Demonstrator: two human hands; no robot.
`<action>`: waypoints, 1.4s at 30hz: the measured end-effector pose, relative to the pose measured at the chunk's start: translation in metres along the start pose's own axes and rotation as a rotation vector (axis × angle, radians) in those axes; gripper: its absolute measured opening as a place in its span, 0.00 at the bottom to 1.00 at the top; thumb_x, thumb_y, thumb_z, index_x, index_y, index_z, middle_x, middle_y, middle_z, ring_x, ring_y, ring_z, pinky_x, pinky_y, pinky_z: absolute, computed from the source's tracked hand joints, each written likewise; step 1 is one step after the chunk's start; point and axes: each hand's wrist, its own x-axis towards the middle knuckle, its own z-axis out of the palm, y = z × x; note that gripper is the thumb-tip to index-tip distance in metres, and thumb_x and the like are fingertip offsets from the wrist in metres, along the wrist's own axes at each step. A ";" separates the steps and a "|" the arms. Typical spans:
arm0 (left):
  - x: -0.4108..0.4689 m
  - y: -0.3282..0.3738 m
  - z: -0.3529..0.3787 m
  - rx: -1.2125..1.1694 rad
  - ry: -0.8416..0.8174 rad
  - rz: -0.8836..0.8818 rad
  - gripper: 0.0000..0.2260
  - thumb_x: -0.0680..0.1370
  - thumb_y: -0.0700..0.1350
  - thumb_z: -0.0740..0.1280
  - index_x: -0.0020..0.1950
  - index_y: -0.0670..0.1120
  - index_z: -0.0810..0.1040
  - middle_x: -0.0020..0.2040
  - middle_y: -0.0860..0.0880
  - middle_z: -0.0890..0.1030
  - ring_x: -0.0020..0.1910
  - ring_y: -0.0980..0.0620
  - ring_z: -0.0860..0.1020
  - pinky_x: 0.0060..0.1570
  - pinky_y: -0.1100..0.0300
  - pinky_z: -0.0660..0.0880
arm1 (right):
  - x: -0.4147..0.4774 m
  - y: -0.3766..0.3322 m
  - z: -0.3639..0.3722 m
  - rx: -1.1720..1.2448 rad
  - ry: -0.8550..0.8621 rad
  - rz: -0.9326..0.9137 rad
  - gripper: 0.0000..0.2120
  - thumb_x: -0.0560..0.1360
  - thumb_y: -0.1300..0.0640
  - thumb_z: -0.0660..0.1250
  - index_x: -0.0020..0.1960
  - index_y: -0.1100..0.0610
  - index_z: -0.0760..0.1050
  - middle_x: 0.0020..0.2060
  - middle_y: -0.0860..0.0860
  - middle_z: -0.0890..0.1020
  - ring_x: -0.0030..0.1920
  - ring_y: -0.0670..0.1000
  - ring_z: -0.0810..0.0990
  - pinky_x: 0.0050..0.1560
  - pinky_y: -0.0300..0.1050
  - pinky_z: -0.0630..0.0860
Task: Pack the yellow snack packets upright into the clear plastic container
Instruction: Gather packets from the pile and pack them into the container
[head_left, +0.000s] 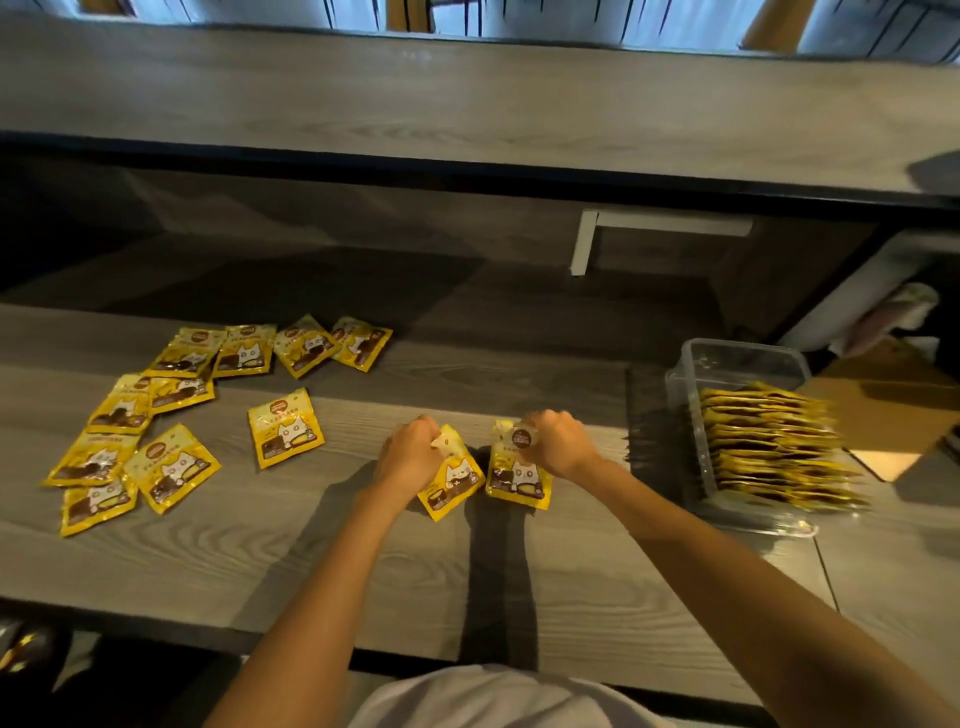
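Well, from my monitor I saw the left hand (410, 447) pinching the top corner of one yellow packet (456, 486), while the right hand (558, 441) was curled round the top of a second packet (519, 480) just beside it. I could not tell whether either was lifted clear of the grey worktop (363, 561). To the right stood the clear box (727, 353), its near part filled with a row of upright packets (769, 441). A lone packet (284, 428) lay flat left of the hands. Farther left, a scatter of packets (156, 415) lay flat, some overlapping.
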 end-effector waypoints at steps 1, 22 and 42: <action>-0.001 0.010 -0.004 -0.008 -0.019 0.031 0.11 0.75 0.38 0.64 0.58 0.42 0.76 0.58 0.42 0.79 0.58 0.42 0.76 0.54 0.53 0.72 | -0.003 0.004 -0.010 0.026 0.028 0.016 0.16 0.75 0.56 0.66 0.61 0.60 0.75 0.56 0.61 0.80 0.59 0.61 0.77 0.57 0.52 0.74; -0.026 0.272 0.047 -0.220 0.202 0.751 0.12 0.76 0.35 0.64 0.55 0.44 0.83 0.51 0.45 0.85 0.53 0.50 0.82 0.55 0.58 0.78 | -0.076 0.197 -0.155 0.438 0.665 0.134 0.14 0.76 0.68 0.61 0.60 0.62 0.77 0.54 0.59 0.82 0.55 0.55 0.79 0.50 0.43 0.74; 0.027 0.301 0.102 0.181 -0.390 0.609 0.11 0.80 0.40 0.57 0.56 0.45 0.79 0.50 0.43 0.80 0.50 0.45 0.79 0.49 0.51 0.75 | -0.035 0.260 -0.144 0.163 0.079 0.122 0.16 0.80 0.61 0.55 0.65 0.55 0.74 0.60 0.57 0.79 0.61 0.58 0.76 0.62 0.53 0.72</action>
